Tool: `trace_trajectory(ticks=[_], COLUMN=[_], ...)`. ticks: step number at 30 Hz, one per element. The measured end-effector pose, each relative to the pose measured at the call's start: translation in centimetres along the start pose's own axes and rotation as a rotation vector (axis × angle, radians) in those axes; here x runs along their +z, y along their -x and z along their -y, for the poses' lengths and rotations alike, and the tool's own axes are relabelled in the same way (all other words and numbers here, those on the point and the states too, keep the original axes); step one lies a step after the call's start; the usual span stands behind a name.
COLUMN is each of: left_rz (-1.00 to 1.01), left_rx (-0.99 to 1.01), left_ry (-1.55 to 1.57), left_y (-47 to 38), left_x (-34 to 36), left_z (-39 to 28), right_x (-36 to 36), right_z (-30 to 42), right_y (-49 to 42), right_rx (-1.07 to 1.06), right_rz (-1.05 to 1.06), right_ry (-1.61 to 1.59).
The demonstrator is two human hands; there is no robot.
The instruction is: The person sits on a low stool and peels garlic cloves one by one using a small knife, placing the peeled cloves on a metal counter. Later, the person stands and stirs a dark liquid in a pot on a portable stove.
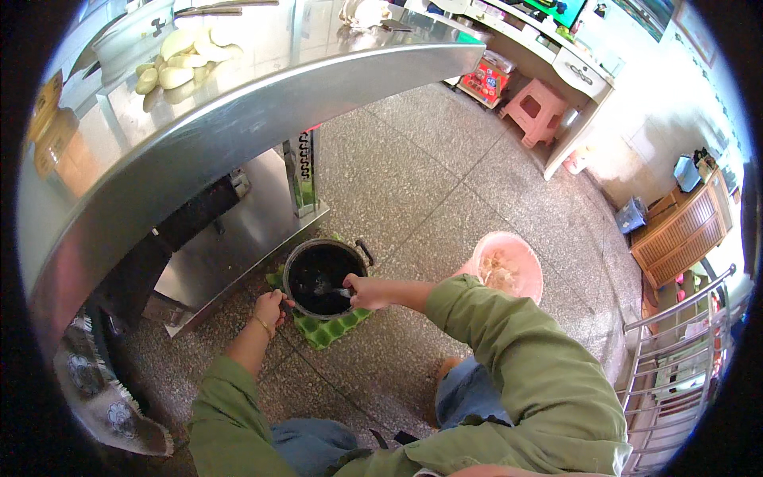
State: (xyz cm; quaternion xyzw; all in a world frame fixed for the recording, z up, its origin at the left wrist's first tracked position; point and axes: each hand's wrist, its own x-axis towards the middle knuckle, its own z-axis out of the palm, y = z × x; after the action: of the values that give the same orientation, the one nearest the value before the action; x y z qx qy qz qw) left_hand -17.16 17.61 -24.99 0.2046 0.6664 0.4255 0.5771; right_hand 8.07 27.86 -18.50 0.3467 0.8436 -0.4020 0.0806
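Observation:
A round dark pot sits on a green moulded egg tray on the floor. Its inside looks black, with a pale, shiny patch near the middle that I cannot make out. My left hand is closed around the pot's near-left handle. Over the pot's right side, my right hand grips a small shiny utensil, perhaps a spoon or scoop, whose far end reaches down into the pot. The pot's other handle sticks out free at the upper right.
A pink bucket with pale scraps stands right of my right forearm. The steel table overhangs at left, carrying peeled pale vegetable pieces; its lower shelf is beside the pot. Farther off are a pink stool and metal railing.

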Motion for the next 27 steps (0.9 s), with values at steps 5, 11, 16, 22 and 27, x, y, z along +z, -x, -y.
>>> trace_trajectory(ticks=[5, 11, 16, 22, 27], left_rz=[-0.023, -0.014, 0.043, -0.012, -0.037], left_rx=[-0.013, 0.011, 0.045, 0.019, 0.027], left_ry=[-0.005, 0.019, 0.052, 0.028, -0.008], left_y=[0.0, -0.2, -0.9, -0.2, 0.1], left_x=[0.1, 0.1, -0.8, 0.7, -0.5], left_z=[-0.4, 0.3, 0.9, 0.0, 0.3], right_x=[0.1, 2.0, 2.3, 1.3, -2.8], right_z=[1.0, 2.8, 2.5, -5.4, -1.1], right_y=[-1.9, -1.1, 0.5, 2.0, 2.3], right_rx=[0.231, 0.303, 0.286, -0.092, -0.034], right_rz=[0.161, 0.222, 0.247, 0.165, 0.294], right_ry=[-0.313, -0.541, -0.478, 0.042, 0.855])
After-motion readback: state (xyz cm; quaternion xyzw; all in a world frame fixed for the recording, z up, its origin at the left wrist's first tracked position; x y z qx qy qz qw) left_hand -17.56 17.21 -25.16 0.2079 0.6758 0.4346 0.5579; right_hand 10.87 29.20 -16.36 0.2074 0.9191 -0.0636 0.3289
